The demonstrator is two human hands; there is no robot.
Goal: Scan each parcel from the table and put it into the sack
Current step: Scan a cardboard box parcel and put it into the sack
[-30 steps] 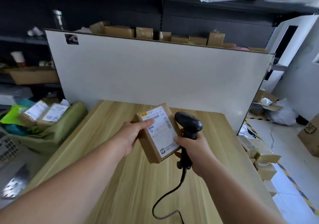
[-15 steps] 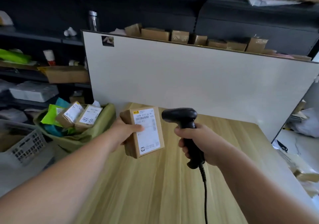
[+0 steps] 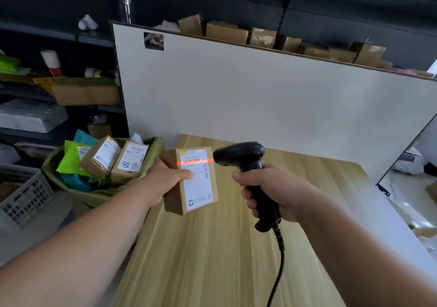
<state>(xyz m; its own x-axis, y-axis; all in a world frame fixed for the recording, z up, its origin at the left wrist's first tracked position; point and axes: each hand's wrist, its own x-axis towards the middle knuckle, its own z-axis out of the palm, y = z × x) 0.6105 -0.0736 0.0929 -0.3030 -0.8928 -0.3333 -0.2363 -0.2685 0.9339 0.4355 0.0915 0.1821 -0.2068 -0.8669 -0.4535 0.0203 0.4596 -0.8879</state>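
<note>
One parcel (image 3: 189, 181) was in play here, held upright just above the left edge of the table (image 3: 212, 259), right beside the sack (image 3: 99, 195). The left hand (image 3: 170, 179) pinched it with the thumb (image 3: 186, 175) flat across the label (image 3: 201, 188). The other fingers were tucked behind the box, out of sight, so there was no telling how they were spread. The right hand (image 3: 267, 190) had all its fingers wrapped round the handle of the scanner (image 3: 241, 157). Its red beam (image 3: 181, 163) lay across the top barcode (image 3: 196, 161).

What could've gone wrong, imo: the thumb sat just under that beam, so a small wobble of the box would likely have put skin over the code and killed the read. The scanner nose was also very near the box, maybe too close for a clean read.

Then the drop. The sack was already heaped with boxes (image 3: 113, 160) up near its rim, so a lazy toss might have bounced the parcel off onto the crate (image 3: 26, 198) or the floor. The cable (image 3: 279, 271) trailing across the table could've snagged too.
</note>
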